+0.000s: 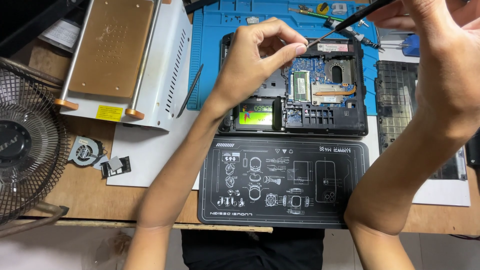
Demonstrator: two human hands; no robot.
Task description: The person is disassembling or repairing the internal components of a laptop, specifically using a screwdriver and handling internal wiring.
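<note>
From the head camera, the left hand is raised over the opened laptop, thumb and forefinger pinched shut at the tip of a thin black screwdriver; whatever sits between the fingertips is too small to tell. The right hand grips the screwdriver's handle up at the frame edge. The laptop lies just below both hands on the worktop. The step looks like seating or freeing something at the tip; the next move calls for steady fingers.
</note>
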